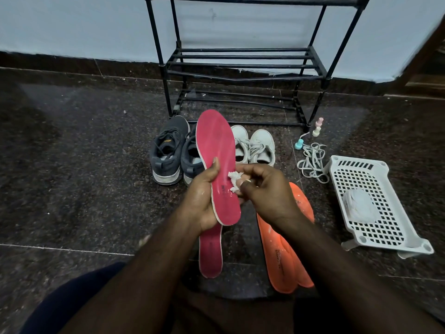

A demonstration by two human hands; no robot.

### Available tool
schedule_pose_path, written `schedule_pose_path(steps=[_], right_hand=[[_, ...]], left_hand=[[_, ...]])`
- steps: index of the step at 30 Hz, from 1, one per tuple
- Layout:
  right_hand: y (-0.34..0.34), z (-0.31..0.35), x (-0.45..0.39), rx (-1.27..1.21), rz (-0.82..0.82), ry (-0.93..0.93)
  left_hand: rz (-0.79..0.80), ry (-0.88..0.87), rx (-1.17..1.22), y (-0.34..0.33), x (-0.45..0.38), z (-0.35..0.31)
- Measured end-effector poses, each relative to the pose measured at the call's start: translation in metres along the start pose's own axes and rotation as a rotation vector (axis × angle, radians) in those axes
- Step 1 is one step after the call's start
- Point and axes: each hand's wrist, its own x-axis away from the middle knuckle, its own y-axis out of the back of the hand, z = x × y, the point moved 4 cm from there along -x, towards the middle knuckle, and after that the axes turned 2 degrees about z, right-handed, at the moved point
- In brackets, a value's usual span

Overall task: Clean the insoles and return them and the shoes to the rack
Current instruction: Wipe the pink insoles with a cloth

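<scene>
Left hand (204,201) grips pink insole (216,150) upright above floor; right hand (267,189) pinches white wad (234,180) against insole surface.

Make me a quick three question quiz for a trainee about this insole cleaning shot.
1. True or false: the left hand grips the raised pink insole.
2. What do the right hand fingers pinch? A) laces B) white wad C) brush
3. Fill in: the orange insoles lie on the ____.

Key: 1 true; 2 B; 3 floor.
</scene>
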Motion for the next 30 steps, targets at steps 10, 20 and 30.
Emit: schedule_pose_path(steps=[10,20,30], right_hand=[[-0.003,0.027,0.004,0.598,-0.043,0.528],[-0.026,0.019,0.028,0.685,0.175,0.543],[-0.025,0.014,0.027,0.725,0.135,0.492]], left_hand=[[-0.029,-0.009,0.01,0.004,-0.003,0.004],[-0.089,-0.085,0.081,0.024,-0.019,-0.006],[-0.07,-0.076,0.054,0.017,-0.014,-0.004]])
